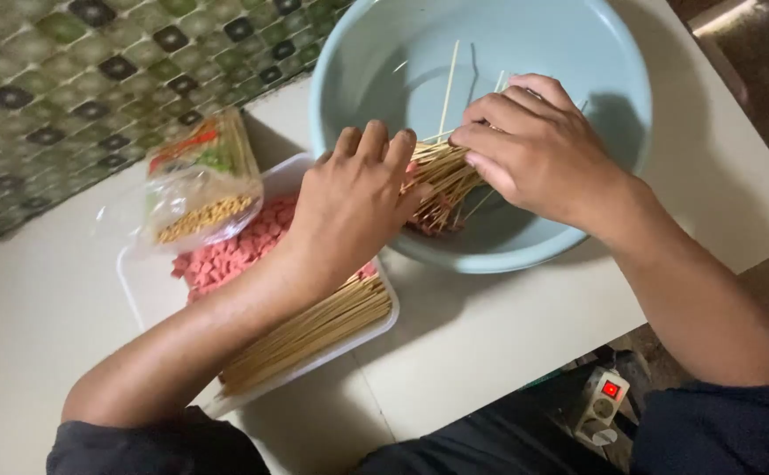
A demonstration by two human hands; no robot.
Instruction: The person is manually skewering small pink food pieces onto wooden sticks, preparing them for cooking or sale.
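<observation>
We see a white table (508, 343) running across most of the view, with a green patterned tiled floor (68, 79) beyond its far edge. On the table stands a large pale blue basin (596, 53), its near rim lapping just over the corner of a white rectangular tray (142, 295). The tray holds a heap of small pink cut pieces (226, 251) at its far side and a long sheaf of bare bamboo skewers (314, 330) laid along its near side. A clear plastic bag (200, 185), with yellowish grains inside and a coloured label, rests on the far edge of the tray, partly over the pink pieces.

Both of the person's hands meet at the basin's near rim. The left hand (354, 198) reaches across the tray with its fingers curled over one end of a bundle of loaded skewers (442, 176), clasping it. The right hand (534, 145) comes in from the other side and grasps the same bundle from above, fingers bent down over the sticks. The bundle lies inside the basin, just within the near rim, with pink pieces showing at its lower ends. A few loose sticks (449, 84) stand out farther back in the basin.

Below the table's near edge we make out a white power strip (603, 406) with a small lit red switch.
</observation>
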